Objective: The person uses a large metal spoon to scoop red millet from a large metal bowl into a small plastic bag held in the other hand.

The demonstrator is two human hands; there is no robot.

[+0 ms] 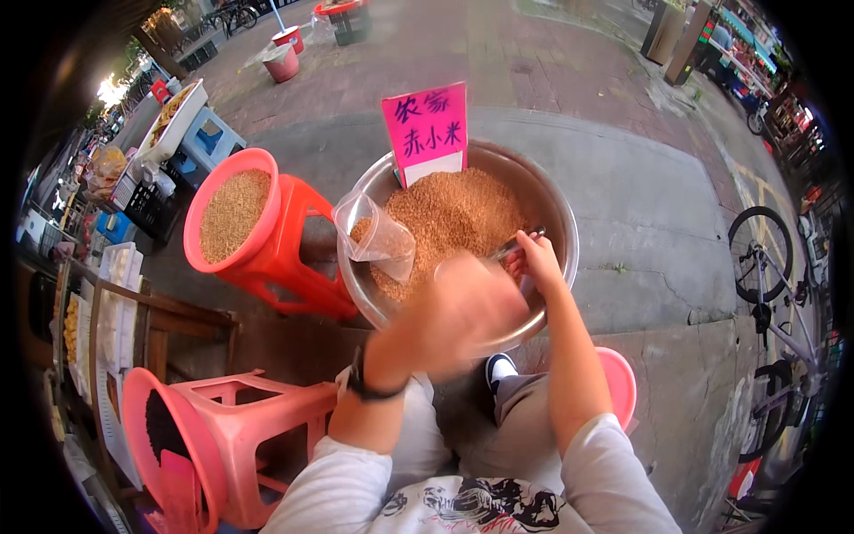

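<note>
A wide metal basin holds a heap of reddish-brown grain. My left hand, blurred, is over the basin's near side; whether it holds anything cannot be made out. My right hand grips the dark handle of a metal utensil at the basin's right side; the far end is partly hidden by my left hand. A clear plastic scoop or cup lies tilted on the grain at the left, some grain inside. At the back of the basin stands a pink handwritten sign.
Left of the basin, a pink bowl of tan grain rests on a red plastic stool. Nearer, a pink bowl of dark contents adjoins a pink stool. A bicycle stands at the right; a pink round item is beside my leg.
</note>
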